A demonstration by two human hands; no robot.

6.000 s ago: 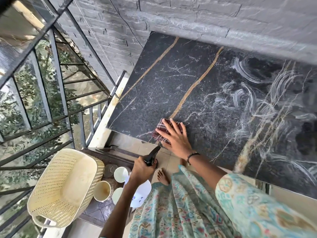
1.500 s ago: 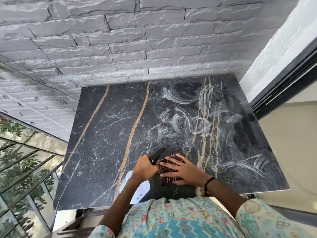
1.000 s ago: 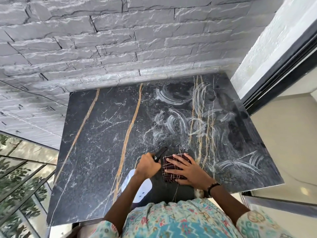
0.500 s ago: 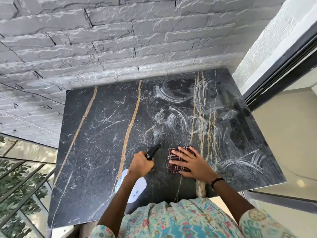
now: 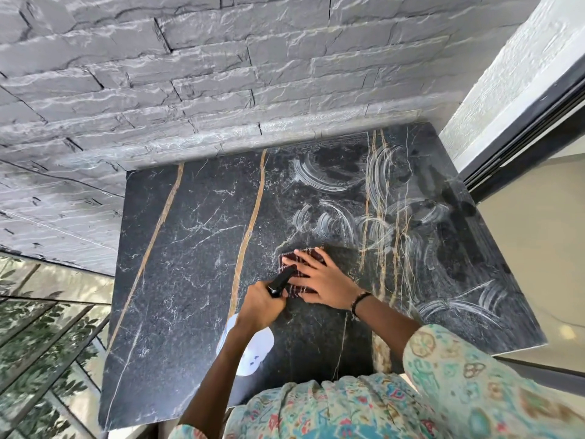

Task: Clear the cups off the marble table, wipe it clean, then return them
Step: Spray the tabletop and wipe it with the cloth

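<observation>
One view only, the head camera, looking down.

One black marble table [image 5: 177, 255], rectangular, with white veining and several gold veins running front to back; its far edge meets a grey rough-faced stone-brick wall [image 5: 190, 74]. Whitish curved wipe streaks [image 5: 329, 179] cover its right half. No cups show on it or anywhere in this view.

One dark red checked cloth [image 5: 292, 259], folded small, lying flat on the table near the middle, toward the near edge.

One white plastic spray bottle [image 5: 253, 353] with a black trigger head [image 5: 281, 280]; the body hangs over the near part of the table beneath the wrist, and the nozzle points toward the cloth, its tip overlapping the cloth's left edge.

Two hands. Left hand [image 5: 261, 307]: fingers curled round the neck of the spray bottle, gripping it. Right hand [image 5: 319, 280]: fingers straight and spread, pressing flat on the cloth and hiding most of it. The hands sit side by side, nearly touching. One dark bracelet [image 5: 361, 301] on the right wrist.

Two sleeves of pale green floral fabric [image 5: 459, 381] fill the bottom of the frame and cover the table's near edge at centre.

One metal railing with foliage behind it [image 5: 41, 343], at left. One dark door frame [image 5: 522, 128] and a beige floor [image 5: 538, 248], at right.
</observation>
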